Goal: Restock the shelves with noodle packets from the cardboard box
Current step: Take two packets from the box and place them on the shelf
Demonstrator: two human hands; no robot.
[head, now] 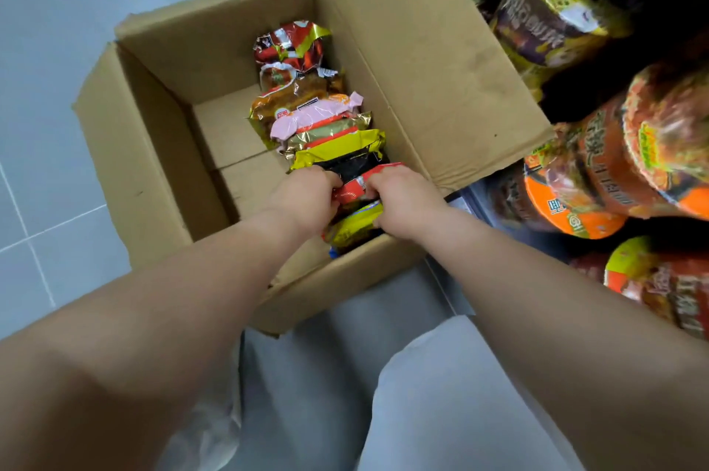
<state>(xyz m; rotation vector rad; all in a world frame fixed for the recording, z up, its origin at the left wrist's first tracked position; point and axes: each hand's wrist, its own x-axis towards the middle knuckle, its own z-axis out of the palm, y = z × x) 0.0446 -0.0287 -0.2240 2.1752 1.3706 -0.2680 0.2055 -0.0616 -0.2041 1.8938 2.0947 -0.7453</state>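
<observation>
While both arms reach down into the cardboard box (161, 125), the step in hand looks like the pick: lifting stock out before any of it goes to the shelves (470, 202). The box sits open on the grey tiled floor (57, 48), its flaps spread, one flap leaning toward the shelving on the right. The noodle packets (318, 113) stand on edge in a single row along the box's right inner wall, running from the far end to the near end; the left part of the box bottom shows bare cardboard.

The left hand (307, 198) and the right hand (403, 198) are close together at the near end of that row, fingers curled, each clamped on one side of a red packet (356, 186); a yellow packet (353, 225) lies just beneath it between the wrists, and I cannot tell whether it is held too. The far packets are untouched.

Bowl noodles (575, 182) already crowd the shelves to the right, stacked and tilted; a knee in pale trousers (441, 394) shows below.

By my judgement the next move calls for a straight lift clear of the box wall, a firm enough hold that the slick wrappers do not slide apart, then a swing right to a free spot on a shelf; none is plainly visible from here.
</observation>
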